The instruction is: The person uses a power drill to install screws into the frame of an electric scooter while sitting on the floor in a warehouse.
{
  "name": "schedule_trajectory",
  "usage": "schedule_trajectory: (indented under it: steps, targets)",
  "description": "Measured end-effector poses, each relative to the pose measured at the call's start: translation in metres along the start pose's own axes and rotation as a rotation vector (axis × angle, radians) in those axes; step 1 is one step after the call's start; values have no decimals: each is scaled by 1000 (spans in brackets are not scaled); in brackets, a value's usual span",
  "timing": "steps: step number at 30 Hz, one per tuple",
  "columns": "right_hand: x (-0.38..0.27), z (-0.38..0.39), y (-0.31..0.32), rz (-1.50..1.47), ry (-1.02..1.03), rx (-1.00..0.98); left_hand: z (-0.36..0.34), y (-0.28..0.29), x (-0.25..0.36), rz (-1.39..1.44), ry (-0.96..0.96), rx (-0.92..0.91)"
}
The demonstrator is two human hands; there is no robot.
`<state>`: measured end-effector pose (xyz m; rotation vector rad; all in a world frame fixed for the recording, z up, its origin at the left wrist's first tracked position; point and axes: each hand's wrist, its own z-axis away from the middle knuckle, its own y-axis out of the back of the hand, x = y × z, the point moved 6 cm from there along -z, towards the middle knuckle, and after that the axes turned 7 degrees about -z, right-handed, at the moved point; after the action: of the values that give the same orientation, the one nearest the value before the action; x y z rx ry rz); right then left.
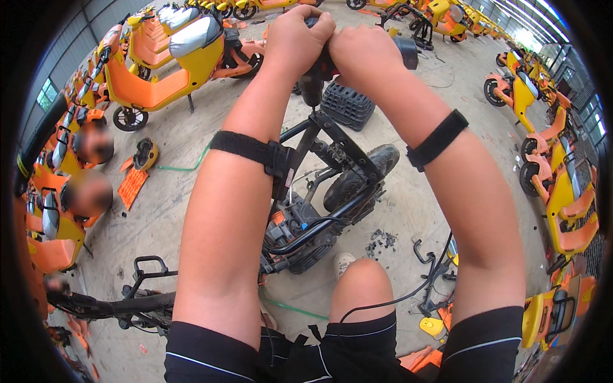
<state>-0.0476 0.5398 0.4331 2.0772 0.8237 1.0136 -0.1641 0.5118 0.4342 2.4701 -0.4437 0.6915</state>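
Both arms reach out over a stripped black scooter frame (357, 156). My right hand (365, 54) is closed round the grip of a power drill (312, 89), which points down. On the drill's back end sits my left hand (295, 35), fingers curled over it. The drill's tip meets the end of a dark frame bar. Lower on the frame are a wheel with a black tyre (386, 159), a spring shock absorber, and a motor area with an orange part (278, 218). The hands hide most of the drill's body and its trigger.
A black plastic crate (348, 106) lies behind the frame. Small dark parts (383, 240) are scattered near my shoe (343, 263). Yellow and orange scooters (169, 70) line both sides. A yellow helmet (145, 154) and orange panel (132, 187) lie left; another black frame (121, 303) stands lower left.
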Motion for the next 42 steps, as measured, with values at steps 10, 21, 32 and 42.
schedule_trajectory:
  steps: [10,21,32,42]
  targets:
    - [3,3,3,-98,-11,0,2,-4,5,30,16,-5]
    - [1,-2,4,-86,-49,-126,2,-3,3,117,30,-8]
    - [1,-4,3,-56,-21,-147,0,-5,-4,105,9,46]
    - [5,-4,-1,-105,-38,-52,0,-9,-3,153,10,33]
